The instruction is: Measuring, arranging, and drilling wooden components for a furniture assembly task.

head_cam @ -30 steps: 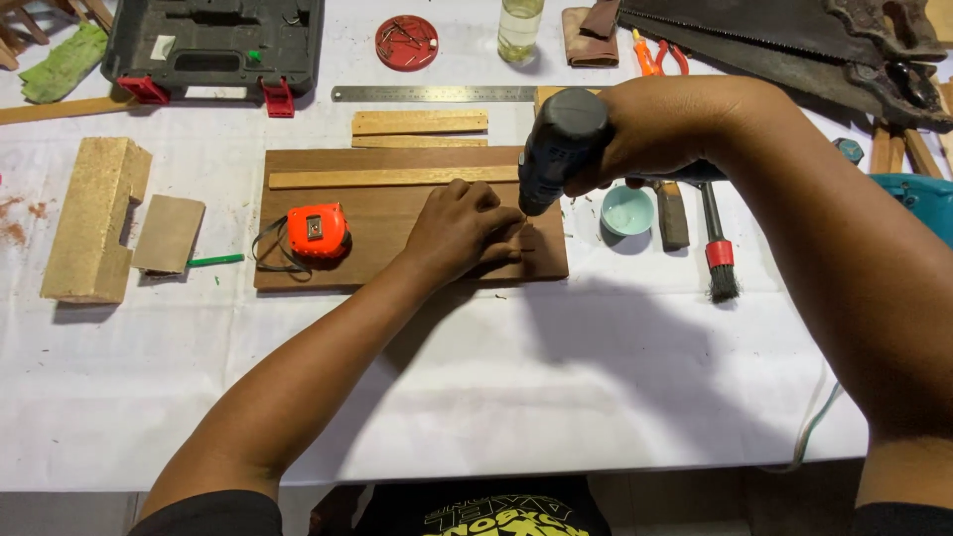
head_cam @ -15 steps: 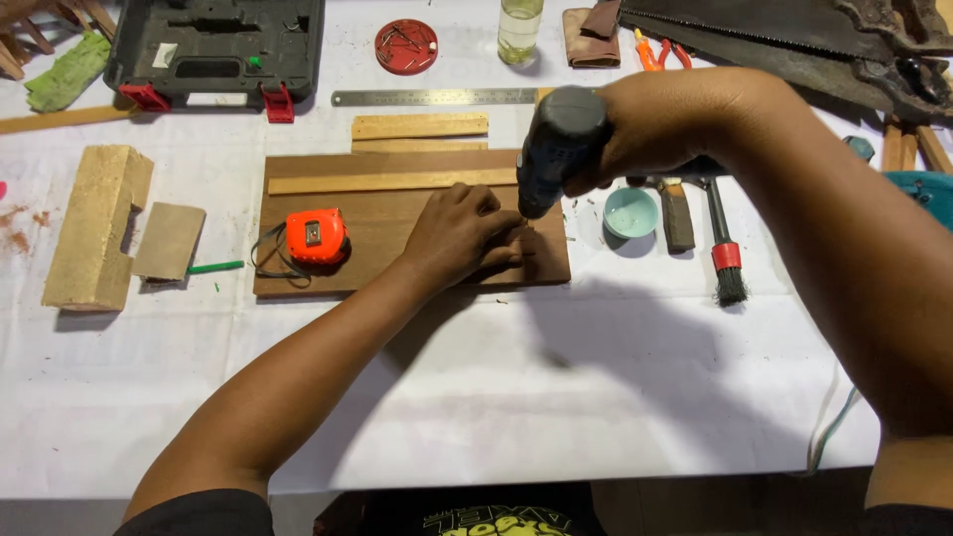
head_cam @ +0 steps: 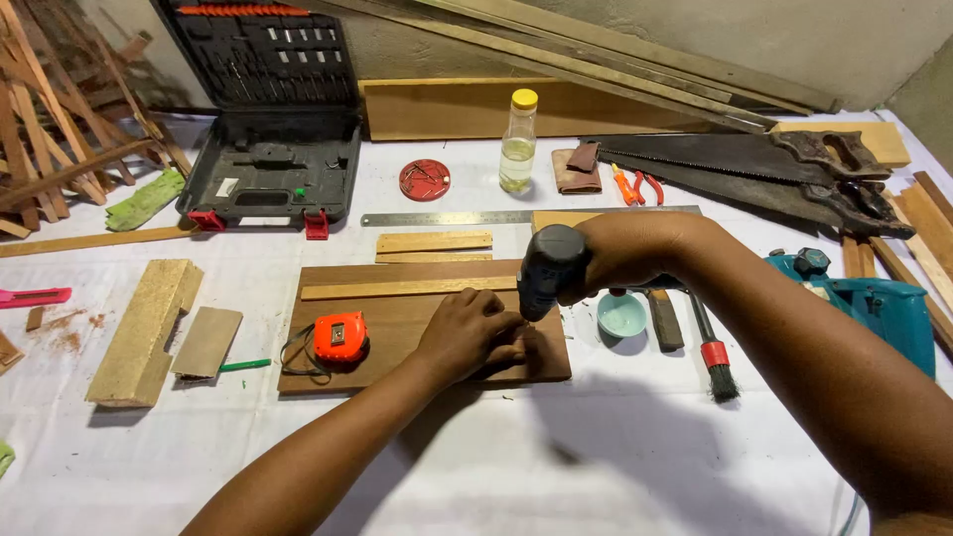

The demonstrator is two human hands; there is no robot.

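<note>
The right hand point(head_cam: 620, 263) grips a dark power drill point(head_cam: 548, 270) pointing down onto the brown board point(head_cam: 397, 328), whose long axis runs left-right on the table point(head_cam: 496, 467); the left hand point(head_cam: 475, 333) presses flat, just beside the tip.

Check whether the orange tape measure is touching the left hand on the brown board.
Apart. The head view shows bare board between the tape measure and the left hand.

A black tool case point(head_cam: 270, 149) with red latches stands open at the table's far left edge, a small white label on its lower half (too small to make out). A clear bottle point(head_cam: 517, 141), yellow-capped, stands mid-far edge.
</note>
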